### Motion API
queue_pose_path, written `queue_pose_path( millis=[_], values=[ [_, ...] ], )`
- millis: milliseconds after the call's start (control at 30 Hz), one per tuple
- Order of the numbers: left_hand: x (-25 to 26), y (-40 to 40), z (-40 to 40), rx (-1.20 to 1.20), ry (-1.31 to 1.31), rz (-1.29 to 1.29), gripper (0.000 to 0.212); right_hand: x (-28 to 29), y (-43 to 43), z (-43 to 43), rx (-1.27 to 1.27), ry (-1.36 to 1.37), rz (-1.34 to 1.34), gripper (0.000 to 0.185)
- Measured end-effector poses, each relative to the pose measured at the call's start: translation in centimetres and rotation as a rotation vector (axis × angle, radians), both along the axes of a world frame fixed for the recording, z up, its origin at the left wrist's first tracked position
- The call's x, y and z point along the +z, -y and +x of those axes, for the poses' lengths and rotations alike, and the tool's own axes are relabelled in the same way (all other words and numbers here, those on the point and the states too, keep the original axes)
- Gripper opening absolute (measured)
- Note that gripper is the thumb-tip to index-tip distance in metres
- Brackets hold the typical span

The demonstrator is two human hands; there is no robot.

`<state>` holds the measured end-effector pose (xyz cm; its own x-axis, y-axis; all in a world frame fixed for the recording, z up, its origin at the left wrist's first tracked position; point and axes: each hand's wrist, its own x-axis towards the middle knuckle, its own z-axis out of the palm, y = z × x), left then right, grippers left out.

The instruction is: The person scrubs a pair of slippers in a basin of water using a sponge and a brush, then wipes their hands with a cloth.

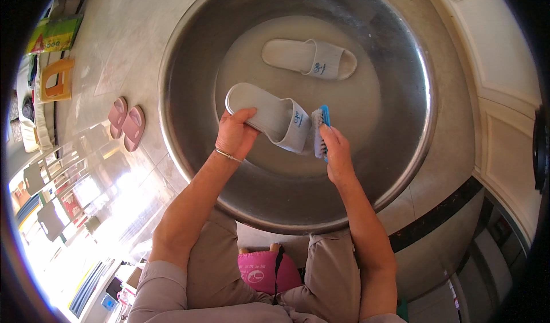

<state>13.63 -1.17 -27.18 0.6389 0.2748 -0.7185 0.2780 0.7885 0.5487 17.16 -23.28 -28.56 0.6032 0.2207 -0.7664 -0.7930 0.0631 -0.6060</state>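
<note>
My left hand [238, 131] grips a pale grey slide sandal [268, 112] by its sole near one end, thumb on the footbed. The strap bears a blue print and points toward my right side. In my right hand [337, 153] is a scrub brush [320, 131] with a blue back and whitish bristles. Its bristles face the sandal's strap end, close by; whether they touch I cannot tell. A matching slide sandal [309, 58] lies farther off in the cloudy water [240, 60] of a large stainless steel basin [189, 69].
A pair of pink slippers [126, 123] rests on the tiled floor [142, 35] left of the basin. Beyond them stands a yellow plastic stool [58, 80]. White panelled doors [494, 65] rise on the right. Between my knees is a pink padded item [268, 271] bearing writing.
</note>
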Motion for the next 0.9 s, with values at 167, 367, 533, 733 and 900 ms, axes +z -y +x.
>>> queue_pose_path(
  millis=[167,367,533,733,900],
  values=[
    [1.0,1.7,0.3,-0.004,-0.015,0.097,0.044,-2.0,0.0,0.7,-0.082,-0.169,-0.073,0.029],
    [0.9,1.9,0.1,-0.11,-0.118,0.222,0.04,-2.2,-0.8,0.8,0.237,0.379,-0.371,0.036],
    [1.8,3.1,0.1,-0.287,-0.205,0.534,0.04,2.5,-3.9,-0.6,0.654,0.795,-0.664,0.05],
    [3.1,6.2,-1.1,-0.409,-0.143,0.763,0.041,0.6,-6.6,4.4,0.638,0.516,-0.843,0.052],
    [2.6,3.9,-0.8,-0.176,-0.201,0.49,0.045,-2.4,-3.7,6.1,0.118,0.357,-0.396,0.046]
  ],
)
